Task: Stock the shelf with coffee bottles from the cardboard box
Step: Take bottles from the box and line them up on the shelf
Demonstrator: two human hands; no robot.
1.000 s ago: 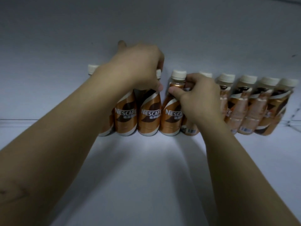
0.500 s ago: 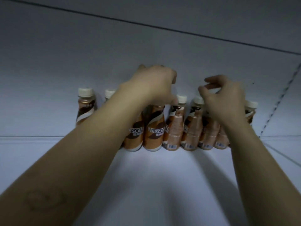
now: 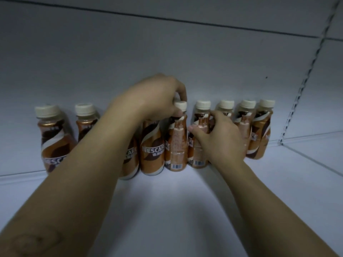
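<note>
Coffee bottles (image 3: 259,132) stand upright in one row at the back of white shelf (image 3: 185,210), close to back panel (image 3: 167,52); caps are cream, labels brown/orange. Left hand (image 3: 157,97) is above the row, and its fingers pinch the cap and neck of barcode bottle (image 3: 177,140), the one w/ barcode side turned to the front. This bottle stands on the shelf, just beside NESCAFE bottle (image 3: 152,147) on its left. Right hand (image 3: 222,140) is near, fingers curled round neighbour bottle (image 3: 198,154) on the right side, thumb on its front. It probably grips this one, but the hand hides much, so exact contact is not sure. Hands are close, not touching each other. Left forearm covers part of the row. Slotted upright (image 3: 306,71) runs up the panel at far right.
</note>
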